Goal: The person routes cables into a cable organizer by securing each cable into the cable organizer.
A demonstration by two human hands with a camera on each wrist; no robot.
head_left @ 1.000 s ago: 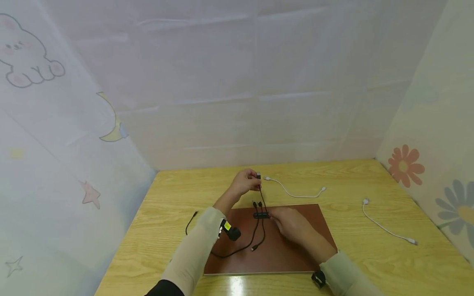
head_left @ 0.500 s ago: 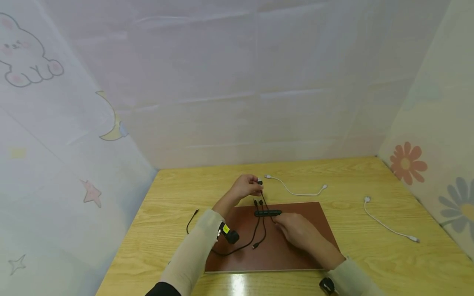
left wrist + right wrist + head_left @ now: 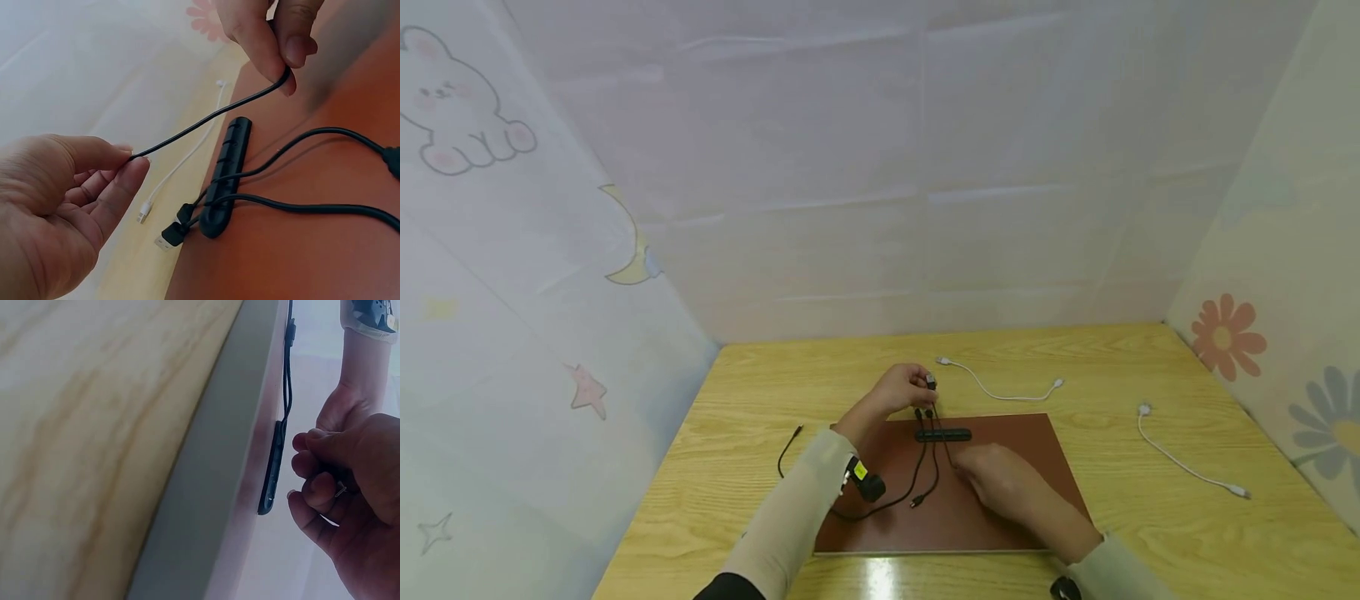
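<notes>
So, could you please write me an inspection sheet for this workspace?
Surface: wood-grain table with a brown mat on it.
Job's things: black slotted holder on the mat; thin black cable raised off the mat between the hands.
Clutter: one white cable beyond the mat, a second white cable to its right.
Hands: left hand pinches the thin black cable near its plug; right hand pinches it farther along.
Cables: two other black cables lie across the holder in its slots.
Surroundings: pale walls behind and at both sides, with flower drawings on the right.
</notes>
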